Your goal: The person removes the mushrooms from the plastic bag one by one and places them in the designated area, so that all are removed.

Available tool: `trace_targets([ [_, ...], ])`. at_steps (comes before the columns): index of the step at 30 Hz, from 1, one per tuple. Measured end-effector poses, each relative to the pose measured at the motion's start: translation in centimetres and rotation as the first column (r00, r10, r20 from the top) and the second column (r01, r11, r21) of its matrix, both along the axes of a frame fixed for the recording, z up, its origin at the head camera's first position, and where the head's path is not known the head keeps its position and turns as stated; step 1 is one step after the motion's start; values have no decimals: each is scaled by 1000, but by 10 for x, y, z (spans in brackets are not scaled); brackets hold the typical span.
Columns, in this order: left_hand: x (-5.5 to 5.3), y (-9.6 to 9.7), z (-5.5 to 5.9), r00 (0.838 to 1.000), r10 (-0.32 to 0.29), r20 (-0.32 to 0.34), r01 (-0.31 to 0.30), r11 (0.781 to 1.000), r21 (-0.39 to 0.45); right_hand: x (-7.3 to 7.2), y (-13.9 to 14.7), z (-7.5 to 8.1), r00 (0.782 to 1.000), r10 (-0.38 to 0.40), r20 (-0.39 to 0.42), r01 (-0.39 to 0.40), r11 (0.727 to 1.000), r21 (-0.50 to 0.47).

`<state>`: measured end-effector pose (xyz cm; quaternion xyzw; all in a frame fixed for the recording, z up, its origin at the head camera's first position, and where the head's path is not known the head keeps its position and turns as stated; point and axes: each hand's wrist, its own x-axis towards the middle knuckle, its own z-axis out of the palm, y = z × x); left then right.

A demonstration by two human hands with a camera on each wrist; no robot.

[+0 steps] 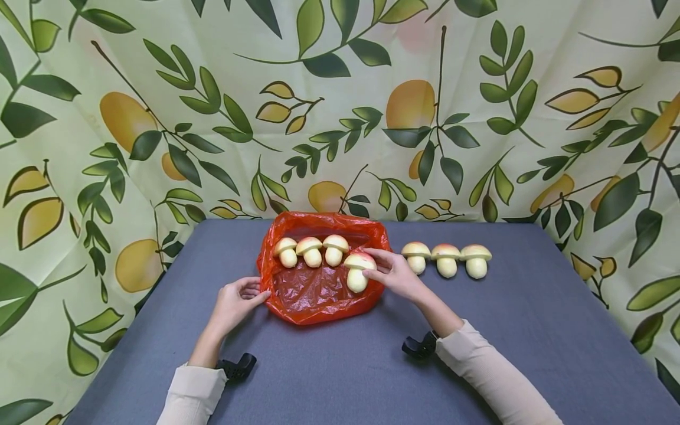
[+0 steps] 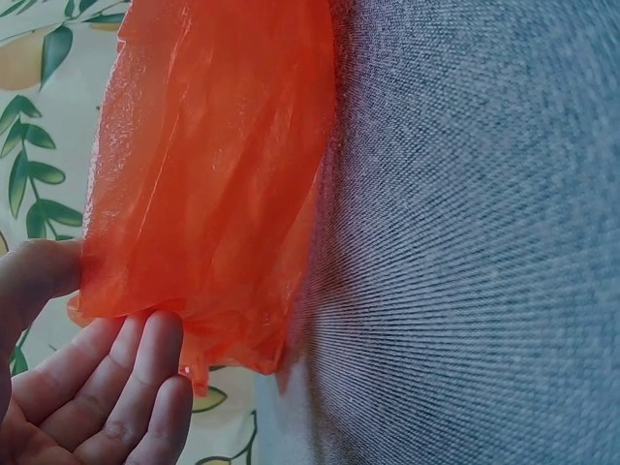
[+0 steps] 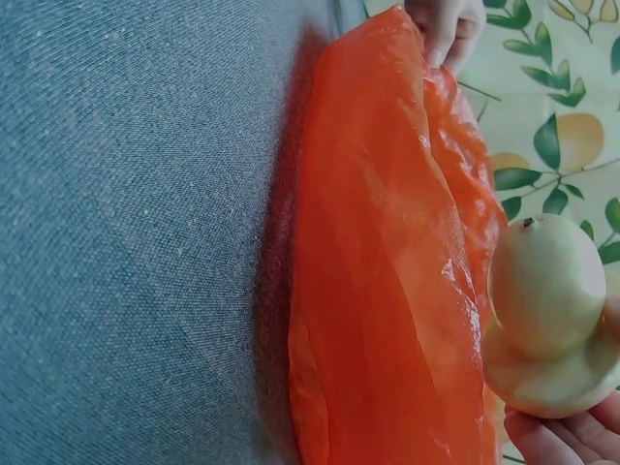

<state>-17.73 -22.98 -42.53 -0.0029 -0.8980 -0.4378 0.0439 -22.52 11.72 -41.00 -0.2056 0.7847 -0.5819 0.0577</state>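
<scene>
A red plastic bag (image 1: 319,316) stands with its mouth spread wide on the table. Three toy mushrooms (image 1: 310,251) with pale stems and pinkish-yellow caps lie in a row inside it, toward the back. My right hand (image 1: 395,273) grips another mushroom (image 1: 357,276) by its cap, over the right part of the bag's mouth; the right wrist view shows this mushroom (image 3: 547,291) beside the bag's upper edge. At the bag's left rim, my left hand (image 1: 239,301) pinches the plastic (image 2: 203,194) between thumb and fingers.
Three more mushrooms (image 1: 446,260) stand in a row on the grey-blue tabletop (image 1: 329,378), right of the bag. Behind the table hangs a cloth (image 1: 350,147) printed with leaves and fruit. Each wrist wears a black camera mount (image 1: 239,367).
</scene>
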Motion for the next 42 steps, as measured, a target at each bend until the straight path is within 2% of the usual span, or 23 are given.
trace_targets([
  [7,0,0,0,1000,-1,-4,1,1000,-1,5,9,0,1000,11,15,-10,1000,-12],
  [14,-2,0,-2,999,-8,-40,8,1000,-3,8,22,-4,1000,21,16,-20,999,-32],
  [20,-2,0,-2,999,-7,-33,7,1000,-6,11,31,-7,1000,7,14,-6,999,-45],
  [25,-2,0,-2,999,-5,-32,5,1000,-10,13,38,-7,999,37,-26,-39,997,-68],
  [30,-2,0,-2,999,-6,-35,5,1000,-13,15,45,-7,999,40,-33,-42,997,-62],
  [42,0,1,-1,1000,-4,-18,4,1000,-6,21,64,-8,1000,18,8,-18,998,-67],
])
